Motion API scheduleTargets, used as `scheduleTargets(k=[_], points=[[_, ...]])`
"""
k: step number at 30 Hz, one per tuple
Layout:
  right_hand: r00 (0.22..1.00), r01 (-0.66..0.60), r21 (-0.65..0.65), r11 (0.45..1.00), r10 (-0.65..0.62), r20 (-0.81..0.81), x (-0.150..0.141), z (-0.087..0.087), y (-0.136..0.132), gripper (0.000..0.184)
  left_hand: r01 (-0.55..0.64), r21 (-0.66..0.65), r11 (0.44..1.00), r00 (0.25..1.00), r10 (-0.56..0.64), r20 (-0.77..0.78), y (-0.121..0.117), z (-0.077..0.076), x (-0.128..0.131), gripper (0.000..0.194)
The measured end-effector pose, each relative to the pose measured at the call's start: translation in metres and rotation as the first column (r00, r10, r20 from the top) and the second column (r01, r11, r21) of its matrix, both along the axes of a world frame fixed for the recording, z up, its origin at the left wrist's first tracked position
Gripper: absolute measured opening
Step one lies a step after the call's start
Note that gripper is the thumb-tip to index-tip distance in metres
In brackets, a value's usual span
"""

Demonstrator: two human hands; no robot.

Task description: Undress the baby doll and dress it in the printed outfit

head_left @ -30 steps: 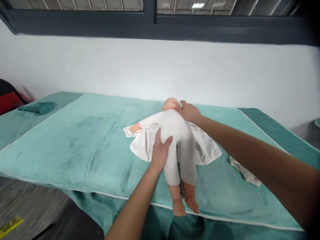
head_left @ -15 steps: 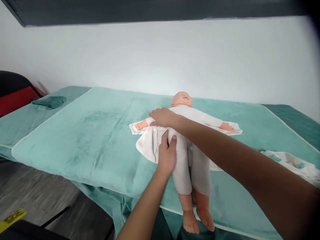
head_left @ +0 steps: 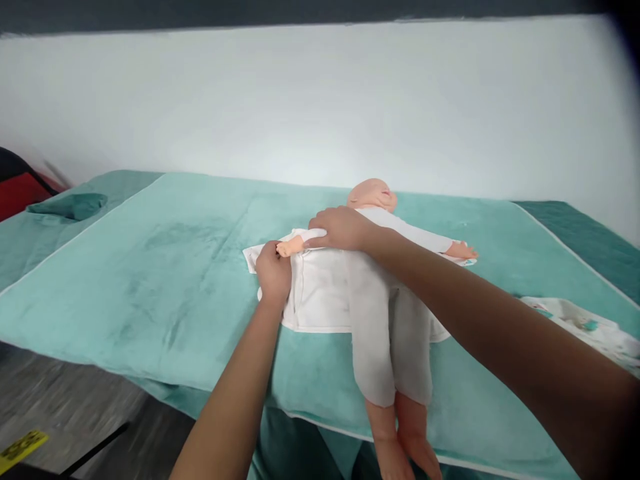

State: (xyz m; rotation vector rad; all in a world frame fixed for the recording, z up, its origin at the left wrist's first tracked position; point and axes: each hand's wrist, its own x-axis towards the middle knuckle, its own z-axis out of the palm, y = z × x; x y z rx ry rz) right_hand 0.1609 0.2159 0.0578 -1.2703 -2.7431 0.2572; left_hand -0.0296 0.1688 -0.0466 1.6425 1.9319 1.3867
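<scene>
A baby doll [head_left: 370, 293] in white clothing lies on its back, its body on top of a spread-out white baby shirt [head_left: 323, 293]. My right hand [head_left: 343, 228] is closed around the doll's arm on the left side, raising the forearm a little. At that arm's end, my left hand [head_left: 274, 272] is closed on the shirt's sleeve [head_left: 253, 257], right beside the doll's small hand [head_left: 290, 247]; its fingertips are partly hidden. The doll's other arm [head_left: 435, 240] stretches out to the right over the other sleeve.
A light green padded mat [head_left: 165, 287] covers the table. Another white printed garment [head_left: 585, 323] lies at the right, partly behind my right forearm. A white wall [head_left: 250, 107] rises behind the table. Folded green cloth [head_left: 70, 205] and a red and black chair [head_left: 23, 190] are at the far left.
My left hand has moved left and up from the doll's hip to the sleeve beside its hand. My right hand now grips the doll's arm, which is slightly raised. The doll's head appears turned more right.
</scene>
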Motion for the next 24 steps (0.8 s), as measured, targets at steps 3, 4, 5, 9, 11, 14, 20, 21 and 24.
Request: scheduleTargets(k=[3,4,5,9,11,14,20,21,24], points=[[0.999,0.011,0.010,1.000,-0.012,0.051,-0.002,-0.001,0.001,0.048,-0.020,0.051,0.999,0.993,0.014,0.116,-0.004,0.000,-0.001,0.014],[0.997,0.013,0.025,1.000,-0.015,0.069,-0.002,-0.001,0.001,0.048,-0.039,0.063,0.997,0.991,0.031,0.127,-0.004,0.000,0.000,0.013],[0.996,0.014,0.043,0.999,-0.018,0.086,-0.001,-0.002,0.001,0.048,-0.060,0.077,0.995,0.990,0.049,0.135,-0.003,0.000,0.000,0.011],[0.987,0.038,0.112,0.993,-0.055,0.153,-0.002,-0.007,0.001,0.047,-0.092,0.136,0.986,0.985,0.071,0.155,-0.001,-0.002,0.000,0.013],[0.980,0.040,0.154,0.987,-0.069,0.186,-0.007,-0.011,0.000,0.046,-0.050,0.182,0.982,0.994,0.031,0.104,-0.003,-0.001,0.002,0.016],[0.970,0.041,0.201,0.979,-0.087,0.226,-0.021,-0.019,-0.001,0.042,0.113,0.234,0.966,0.993,-0.104,-0.050,-0.009,0.002,0.011,0.018],[0.988,0.058,0.246,0.968,-0.091,0.122,-0.027,-0.019,-0.008,0.022,0.295,0.161,0.942,0.942,-0.259,-0.215,-0.017,0.009,0.029,0.022],[0.995,0.086,0.262,0.961,-0.096,0.025,-0.018,-0.018,-0.012,0.024,0.300,0.156,0.941,0.938,-0.261,-0.230,-0.018,0.009,0.028,0.022],[0.881,0.383,0.298,0.874,-0.249,-0.402,0.030,-0.020,-0.030,0.031,0.267,0.171,0.948,0.950,-0.229,-0.213,-0.020,0.006,0.019,0.027]])
